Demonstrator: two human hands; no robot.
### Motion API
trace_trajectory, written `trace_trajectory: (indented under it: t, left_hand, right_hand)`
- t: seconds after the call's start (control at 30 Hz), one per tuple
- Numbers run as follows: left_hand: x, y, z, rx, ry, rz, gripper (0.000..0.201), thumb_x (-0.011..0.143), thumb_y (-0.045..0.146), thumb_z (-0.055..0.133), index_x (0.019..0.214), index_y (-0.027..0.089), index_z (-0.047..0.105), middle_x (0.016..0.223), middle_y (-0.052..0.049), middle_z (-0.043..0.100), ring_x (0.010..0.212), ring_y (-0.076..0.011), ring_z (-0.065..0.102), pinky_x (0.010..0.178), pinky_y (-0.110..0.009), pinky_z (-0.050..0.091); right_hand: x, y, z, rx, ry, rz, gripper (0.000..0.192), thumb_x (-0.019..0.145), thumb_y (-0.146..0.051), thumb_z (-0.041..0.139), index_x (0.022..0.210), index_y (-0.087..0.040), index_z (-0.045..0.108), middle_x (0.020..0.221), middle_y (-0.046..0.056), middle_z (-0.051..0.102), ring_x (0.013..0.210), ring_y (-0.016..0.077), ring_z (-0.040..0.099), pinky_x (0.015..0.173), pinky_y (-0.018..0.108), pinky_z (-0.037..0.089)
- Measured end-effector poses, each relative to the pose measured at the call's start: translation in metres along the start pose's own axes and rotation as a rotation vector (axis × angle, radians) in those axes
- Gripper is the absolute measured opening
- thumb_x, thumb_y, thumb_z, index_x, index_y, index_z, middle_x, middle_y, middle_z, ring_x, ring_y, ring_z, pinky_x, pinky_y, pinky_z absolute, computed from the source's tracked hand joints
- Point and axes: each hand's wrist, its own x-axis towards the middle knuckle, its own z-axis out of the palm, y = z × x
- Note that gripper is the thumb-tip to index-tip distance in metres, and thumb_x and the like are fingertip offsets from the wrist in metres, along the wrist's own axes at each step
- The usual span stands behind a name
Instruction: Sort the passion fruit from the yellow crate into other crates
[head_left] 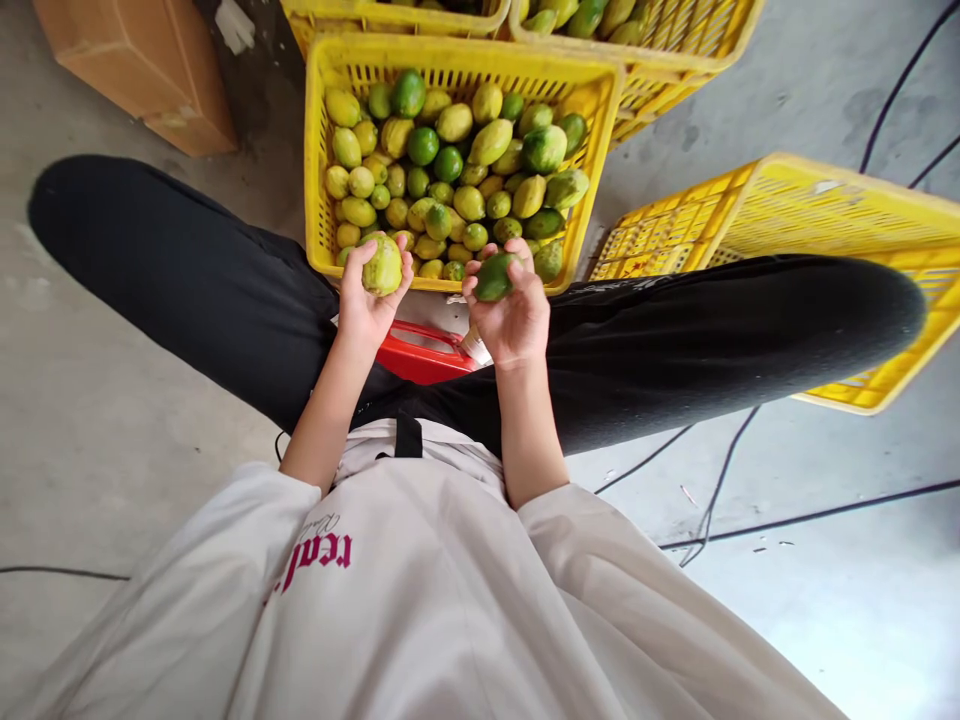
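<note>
In my left hand is a yellow-green lemon, with the fingers and thumb curled round its sides. My right hand is closed on a dark green lemon, palm turned up. Both hands are over the near edge of a yellow plastic crate. Many loose lemons lie inside it, from yellow to deep green, some with brownish blemished skin. Part of each held fruit is hidden by fingers.
More yellow crates with fruit stand behind. A yellow crate sits at the right, partly behind my right leg. A brown cardboard box is at upper left. Between my legs is a red stool. Black cables cross the floor.
</note>
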Motion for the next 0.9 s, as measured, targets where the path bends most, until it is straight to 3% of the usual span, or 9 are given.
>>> trace_trajectory:
  t: [0.13,0.3,0.4,0.5,0.57,0.73,0.8,0.9]
  left_hand:
    - [0.004,-0.001,-0.004,-0.002,-0.058,0.087,0.031,0.106,0.046,0.049,0.108,0.023,0.069,0.122,-0.008,0.075,0.14,-0.0228,0.066,0.103,-0.029,0.063]
    - [0.008,-0.004,-0.006,0.042,-0.073,0.123,0.03,0.103,0.041,0.053,0.122,0.025,0.069,0.124,-0.008,0.076,0.141,-0.0257,0.066,0.106,-0.036,0.063]
    - [0.007,-0.005,-0.006,0.067,-0.071,0.085,0.028,0.105,0.044,0.053,0.115,0.024,0.07,0.126,-0.007,0.075,0.137,-0.025,0.068,0.103,-0.033,0.063]
    - [0.005,-0.005,-0.006,0.099,-0.07,0.052,0.027,0.105,0.048,0.058,0.105,0.024,0.071,0.122,-0.007,0.077,0.131,-0.0249,0.071,0.095,-0.03,0.064]
    - [0.005,-0.005,-0.007,0.113,-0.064,0.041,0.026,0.104,0.051,0.062,0.1,0.026,0.071,0.116,-0.007,0.078,0.123,-0.0233,0.074,0.09,-0.027,0.065]
    - [0.009,-0.005,-0.013,0.094,-0.033,0.054,0.022,0.1,0.048,0.065,0.101,0.027,0.07,0.097,-0.002,0.077,0.1,-0.0159,0.079,0.091,-0.026,0.065]
    - [0.01,-0.005,-0.015,0.114,-0.039,0.068,0.023,0.099,0.049,0.066,0.101,0.027,0.07,0.099,-0.002,0.078,0.103,-0.0165,0.079,0.095,-0.027,0.065]
    - [0.008,-0.004,-0.014,0.11,-0.105,0.083,0.027,0.099,0.05,0.062,0.103,0.026,0.071,0.112,-0.006,0.08,0.119,-0.0226,0.078,0.1,-0.033,0.065]
  right_hand:
    - [-0.001,-0.007,0.008,0.103,0.007,0.007,0.025,0.087,-0.044,0.078,0.108,-0.035,0.07,0.126,0.0,0.076,0.143,0.0305,0.064,0.109,0.055,0.063]
    - [-0.003,-0.006,0.015,0.115,0.05,0.028,0.018,0.088,-0.042,0.077,0.102,-0.032,0.071,0.105,-0.002,0.077,0.12,0.0218,0.074,0.107,0.042,0.066]
    - [-0.002,-0.002,0.013,0.087,0.117,0.046,0.02,0.087,-0.043,0.082,0.098,-0.032,0.068,0.099,-0.003,0.073,0.106,0.019,0.075,0.092,0.035,0.07]
    - [-0.001,0.0,0.011,0.06,0.12,0.032,0.026,0.082,-0.039,0.087,0.097,-0.033,0.067,0.108,-0.002,0.074,0.103,0.0191,0.074,0.076,0.029,0.069]
    - [-0.001,0.0,0.011,0.064,0.101,0.026,0.028,0.08,-0.038,0.087,0.1,-0.034,0.068,0.112,-0.002,0.074,0.104,0.0205,0.074,0.073,0.029,0.068]
    - [-0.001,-0.004,0.011,0.147,0.06,0.026,0.028,0.079,-0.036,0.078,0.106,-0.034,0.069,0.115,-0.001,0.076,0.126,0.026,0.071,0.097,0.043,0.067]
    - [-0.001,-0.006,0.012,0.169,0.065,0.026,0.03,0.077,-0.034,0.077,0.106,-0.034,0.07,0.116,0.0,0.077,0.134,0.0271,0.068,0.105,0.047,0.064]
    - [0.0,-0.006,0.013,0.163,0.066,0.032,0.029,0.08,-0.035,0.078,0.107,-0.035,0.07,0.117,-0.001,0.078,0.134,0.0258,0.069,0.105,0.047,0.065]
